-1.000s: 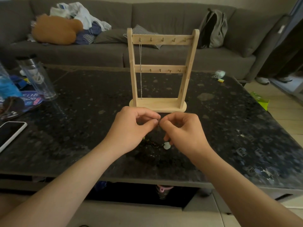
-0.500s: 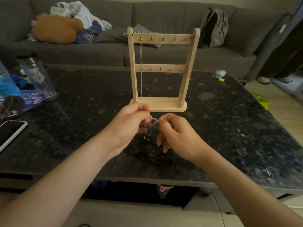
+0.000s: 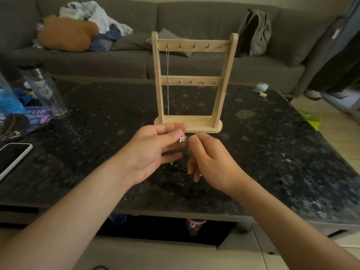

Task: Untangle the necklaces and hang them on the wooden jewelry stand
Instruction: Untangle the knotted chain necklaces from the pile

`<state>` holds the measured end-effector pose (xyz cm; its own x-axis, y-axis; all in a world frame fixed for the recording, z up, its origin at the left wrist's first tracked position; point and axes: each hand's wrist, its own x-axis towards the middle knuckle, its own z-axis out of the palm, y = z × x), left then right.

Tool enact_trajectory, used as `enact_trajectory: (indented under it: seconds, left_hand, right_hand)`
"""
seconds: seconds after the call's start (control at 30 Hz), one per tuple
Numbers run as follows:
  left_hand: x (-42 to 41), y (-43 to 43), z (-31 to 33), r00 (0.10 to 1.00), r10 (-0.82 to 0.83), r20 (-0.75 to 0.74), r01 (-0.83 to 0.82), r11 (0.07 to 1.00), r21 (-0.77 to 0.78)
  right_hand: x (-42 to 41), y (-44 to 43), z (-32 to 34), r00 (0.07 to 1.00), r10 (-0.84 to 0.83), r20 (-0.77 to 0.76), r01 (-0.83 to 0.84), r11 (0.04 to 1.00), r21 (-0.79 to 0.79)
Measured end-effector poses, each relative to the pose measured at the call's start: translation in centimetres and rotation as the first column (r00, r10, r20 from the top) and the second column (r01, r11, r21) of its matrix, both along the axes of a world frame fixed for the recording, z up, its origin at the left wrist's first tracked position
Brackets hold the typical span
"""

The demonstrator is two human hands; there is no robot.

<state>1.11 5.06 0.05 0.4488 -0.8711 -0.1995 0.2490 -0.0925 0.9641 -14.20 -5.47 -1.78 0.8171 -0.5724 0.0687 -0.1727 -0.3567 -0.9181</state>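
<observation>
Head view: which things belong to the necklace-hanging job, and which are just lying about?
Job: wooden stand; chain hung on it; pendant necklace pinched by left hand and right hand; tangled necklaces under them.
Lying about: phone; clear bottle; backpack and brown cushion on the sofa.

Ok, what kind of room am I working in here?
Most likely a home living room: a long grey fabric sofa strewn with clothes and a grey backpack, behind a dark speckled stone coffee table.
</observation>
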Motion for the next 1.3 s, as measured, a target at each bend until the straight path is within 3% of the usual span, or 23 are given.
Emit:
enact_trajectory:
  seconds: [0.33,0.63,0.97,1.13,1.3]
  left_hand:
    - [0.2,-0.3,0.0,0.978,0.013,-0.208,-0.022,0.999,-0.042]
    - [0.1,-0.4,-0.5,0.974,0.055,-0.22,-0.078,0.992,-0.099]
    - [-0.1,-0.1,0.1,0.996,-0.024,-0.082,0.022,0.999,-0.026]
    - [-0.1,0.1,0.3,0.998,-0.063,-0.002,0.063,0.998,0.003]
    - [0.0,0.1,0.1,0.994,-0.05,0.1,0.048,0.999,0.016]
  right_hand:
    - [0.0,-0.4,-0.2,0.99,-0.062,0.126,0.07,0.996,-0.057]
    - [-0.4,-0.5,0.3,0.974,-0.121,0.194,0.116,0.992,0.038]
    - [-0.2,-0.5,0.3,0.987,-0.095,0.13,0.079,0.989,0.123]
    - [-0.1,-0.9,0.0,0.985,-0.106,0.138,0.103,0.994,0.025]
    - [-0.1,-1.0,-0.1,0.992,-0.123,0.037,0.124,0.992,-0.028]
